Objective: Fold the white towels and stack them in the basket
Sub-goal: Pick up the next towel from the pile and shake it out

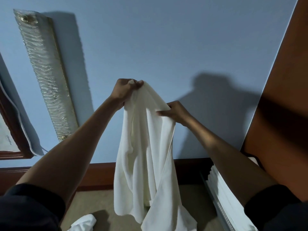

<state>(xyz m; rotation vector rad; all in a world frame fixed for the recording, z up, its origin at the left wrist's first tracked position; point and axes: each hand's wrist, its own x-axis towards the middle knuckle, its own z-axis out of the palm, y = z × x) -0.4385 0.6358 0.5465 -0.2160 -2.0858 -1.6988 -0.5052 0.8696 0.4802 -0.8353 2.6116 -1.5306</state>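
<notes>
Two hands hold the white towel [145,155] high so it hangs straight for folding: your left hand [126,90] bunches a corner, your right hand [176,112] pinches the edge, beside what looks like the basket [215,202].

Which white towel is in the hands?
The hanging towel at centre, gripped at its top by left hand and right hand. The crumpled towel lies on the floor; the folded towels sit stacked at right.
</notes>
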